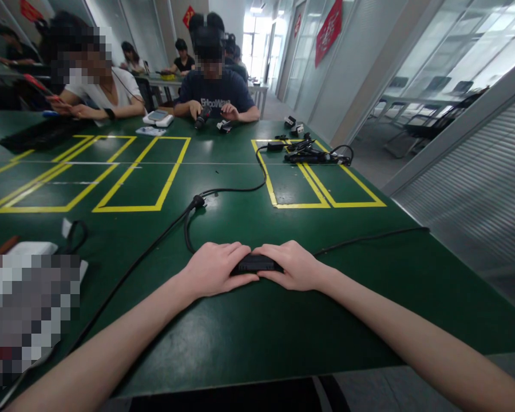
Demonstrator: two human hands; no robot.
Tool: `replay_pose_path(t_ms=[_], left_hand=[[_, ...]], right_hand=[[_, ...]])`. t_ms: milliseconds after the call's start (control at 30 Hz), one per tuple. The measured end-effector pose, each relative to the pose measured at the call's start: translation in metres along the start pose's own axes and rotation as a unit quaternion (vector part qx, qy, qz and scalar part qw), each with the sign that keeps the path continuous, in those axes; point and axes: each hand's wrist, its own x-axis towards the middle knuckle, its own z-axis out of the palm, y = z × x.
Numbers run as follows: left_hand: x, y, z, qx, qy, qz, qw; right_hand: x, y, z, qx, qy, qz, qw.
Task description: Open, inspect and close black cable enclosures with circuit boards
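Observation:
A black power adapter (258,263) lies on the green table in front of me, gripped at both ends. My left hand (214,268) is closed round its left end, thumb on the near side and fingers over the top. Round the right end my right hand (295,266) closes in the same way, and the fingertips of both hands almost meet. Its ends are hidden under my palms. One black cord (187,232) leads from behind my left hand toward a black plug (197,201). A thinner cable (369,236) runs from behind my right hand to the table's right edge.
Yellow tape rectangles (158,207) mark the green table (223,343). A heap of black cables and adapters (311,155) lies at the far right. A blurred-out item (30,320) stands at the near left. Across the table, two people handle small items.

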Motion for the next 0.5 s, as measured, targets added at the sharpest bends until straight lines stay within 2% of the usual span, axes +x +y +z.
replay_pose_path(t_ms=[233,300,500], left_hand=[[-0.002,-0.007,-0.008,0.034,-0.041,-0.069,0.996],[-0.005,-0.01,-0.01,0.037,-0.049,-0.066,0.996],[-0.013,-0.008,-0.012,0.008,-0.014,-0.053,0.998]], right_hand=[[0.002,0.006,0.001,0.026,0.026,-0.011,0.999],[0.002,0.008,0.002,0.028,0.03,-0.019,0.999],[0.001,0.007,0.001,0.013,0.017,-0.022,1.0]])
